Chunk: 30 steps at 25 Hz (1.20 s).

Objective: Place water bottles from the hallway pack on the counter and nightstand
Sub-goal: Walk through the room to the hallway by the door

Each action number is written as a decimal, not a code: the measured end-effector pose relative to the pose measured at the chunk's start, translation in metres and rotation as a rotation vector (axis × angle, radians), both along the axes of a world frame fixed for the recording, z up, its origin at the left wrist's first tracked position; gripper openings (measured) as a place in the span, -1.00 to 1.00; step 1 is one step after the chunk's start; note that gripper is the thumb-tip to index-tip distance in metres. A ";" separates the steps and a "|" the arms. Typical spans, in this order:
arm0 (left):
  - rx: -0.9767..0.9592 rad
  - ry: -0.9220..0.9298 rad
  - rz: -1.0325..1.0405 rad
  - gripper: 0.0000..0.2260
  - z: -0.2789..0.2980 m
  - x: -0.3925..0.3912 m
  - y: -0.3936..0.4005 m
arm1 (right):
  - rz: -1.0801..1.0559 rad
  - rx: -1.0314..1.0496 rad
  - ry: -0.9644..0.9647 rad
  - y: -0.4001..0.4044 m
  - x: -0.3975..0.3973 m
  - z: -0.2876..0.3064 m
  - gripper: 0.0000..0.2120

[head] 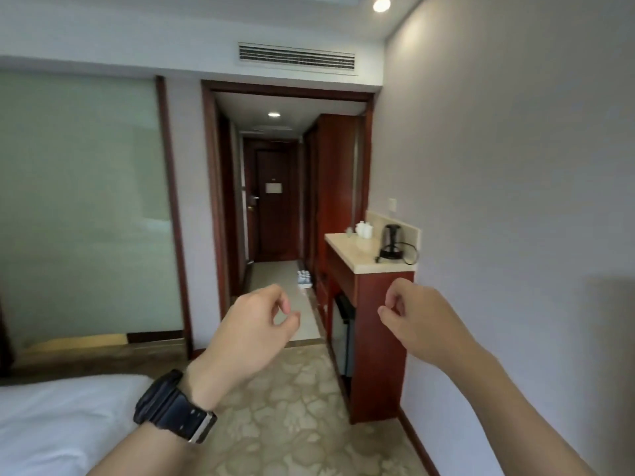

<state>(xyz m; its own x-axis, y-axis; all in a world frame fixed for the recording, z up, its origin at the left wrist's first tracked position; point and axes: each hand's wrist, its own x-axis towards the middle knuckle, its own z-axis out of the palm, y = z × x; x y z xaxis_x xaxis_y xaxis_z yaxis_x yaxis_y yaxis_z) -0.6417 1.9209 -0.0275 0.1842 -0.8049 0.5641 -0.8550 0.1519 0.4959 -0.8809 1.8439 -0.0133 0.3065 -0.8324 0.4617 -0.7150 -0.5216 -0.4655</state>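
Observation:
A pack of water bottles (pixel 304 278) stands on the tiled hallway floor, far ahead by the wardrobe. The counter (pixel 347 247) has a cream stone top on a red wood cabinet at the right wall. My left hand (pixel 256 322), with a black watch on its wrist, is raised in front of me with fingers loosely curled and nothing in it. My right hand (pixel 417 319) is held up the same way in front of the counter's cabinet, also holding nothing. No nightstand is in view.
A black kettle (pixel 391 243) and white cups (pixel 365 229) sit on the counter. A small fridge (pixel 343 338) sits under it. A white bed corner (pixel 62 420) is at lower left. Frosted glass wall (pixel 79 201) at left; the dark door (pixel 273 207) ends the hallway.

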 end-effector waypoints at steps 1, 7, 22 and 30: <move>0.008 0.006 0.023 -0.86 -0.001 0.004 -0.002 | 0.048 0.000 0.018 -0.012 0.008 -0.001 -0.88; 0.053 -0.007 0.141 -0.85 0.005 0.043 -0.039 | 0.216 0.032 0.064 -0.085 0.069 -0.016 -0.85; -0.100 0.004 0.180 -0.83 0.019 0.276 -0.395 | 0.251 0.021 0.012 -0.440 0.289 0.000 -0.87; -0.050 -0.006 0.094 -0.86 -0.007 0.342 -0.644 | 0.226 -0.008 0.045 -0.673 0.364 -0.020 -0.87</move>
<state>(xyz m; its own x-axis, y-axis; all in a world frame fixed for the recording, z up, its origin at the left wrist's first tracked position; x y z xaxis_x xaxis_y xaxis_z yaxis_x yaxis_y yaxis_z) -0.2994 1.2770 -0.0347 0.2542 -0.7550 0.6045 -0.8698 0.0948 0.4842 -0.5172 1.1714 -0.0333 0.5055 -0.7366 0.4493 -0.5994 -0.6744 -0.4312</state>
